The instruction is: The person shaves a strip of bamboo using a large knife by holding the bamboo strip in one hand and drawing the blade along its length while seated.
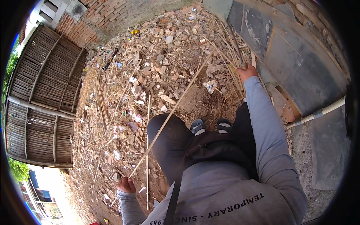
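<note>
My left hand (126, 185), at the lower left, is closed around the near end of a long, thin bamboo strip (170, 114). The strip slants up and away to the right, passing over my right-angled dark left knee. Off to the right, my right hand (248, 72) is closed on a long, narrow, dark tool (235, 43) with a rounded brown part by the fist. Its far end reaches among loose bamboo strips (222, 41), and its exact kind is unclear. Another pale strip (147, 150) lies on the ground beside my left leg.
Rubble-strewn ground (157, 67) with litter and dry stalks spreads ahead. A slatted bamboo panel (41, 97) stands at left and a brick wall (80, 30) at the back. Dark sheets (300, 56) and a bamboo pole (318, 112) are at right. My sandalled feet (197, 126) are below.
</note>
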### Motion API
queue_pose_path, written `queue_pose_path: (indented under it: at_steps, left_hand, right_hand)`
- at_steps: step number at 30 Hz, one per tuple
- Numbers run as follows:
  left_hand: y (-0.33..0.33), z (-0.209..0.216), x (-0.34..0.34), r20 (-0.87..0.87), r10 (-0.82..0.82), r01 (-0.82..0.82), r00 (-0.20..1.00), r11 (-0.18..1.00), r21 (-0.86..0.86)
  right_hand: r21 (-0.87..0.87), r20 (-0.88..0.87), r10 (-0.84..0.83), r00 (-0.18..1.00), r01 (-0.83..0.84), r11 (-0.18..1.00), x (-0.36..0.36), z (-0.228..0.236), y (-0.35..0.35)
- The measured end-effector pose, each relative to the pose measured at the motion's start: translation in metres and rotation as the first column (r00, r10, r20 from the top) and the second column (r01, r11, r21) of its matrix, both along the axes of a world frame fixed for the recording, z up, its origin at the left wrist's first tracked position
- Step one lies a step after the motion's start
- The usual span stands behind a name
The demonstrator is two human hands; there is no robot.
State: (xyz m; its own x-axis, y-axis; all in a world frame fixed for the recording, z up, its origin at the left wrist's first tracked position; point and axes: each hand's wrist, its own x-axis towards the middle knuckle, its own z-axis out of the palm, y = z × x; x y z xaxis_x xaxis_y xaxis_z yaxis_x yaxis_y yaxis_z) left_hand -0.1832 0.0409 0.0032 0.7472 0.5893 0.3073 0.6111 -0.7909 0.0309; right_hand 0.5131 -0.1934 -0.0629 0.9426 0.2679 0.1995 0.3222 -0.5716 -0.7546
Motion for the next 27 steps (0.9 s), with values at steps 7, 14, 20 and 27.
queue_pose_path:
  at_steps: [7, 14, 20, 27]
  left_hand:
    - [-0.012, -0.012, 0.024, 0.012, 0.061, -0.059, 0.998, 0.987, -0.152]
    - [-0.033, -0.005, 0.066, -0.026, 0.086, -0.089, 0.996, 0.933, -0.348]
    - [-0.051, 0.002, 0.096, -0.035, 0.070, -0.078, 0.997, 0.949, -0.305]
    - [-0.064, -0.007, 0.117, -0.038, 0.070, -0.079, 0.997, 0.924, -0.375]
  right_hand:
    - [0.404, -0.347, -0.040, 0.937, 0.188, 0.895, -0.001, 0.003, -0.001]
    - [-0.040, -0.092, 0.472, 0.877, -0.477, 0.878, -0.065, 0.043, 0.020]
    - [-0.287, -0.039, 0.782, 0.622, -0.756, 0.588, -0.122, 0.056, 0.044]
    - [-0.345, -0.121, 0.809, 0.576, -0.788, 0.509, -0.128, 0.059, 0.044]
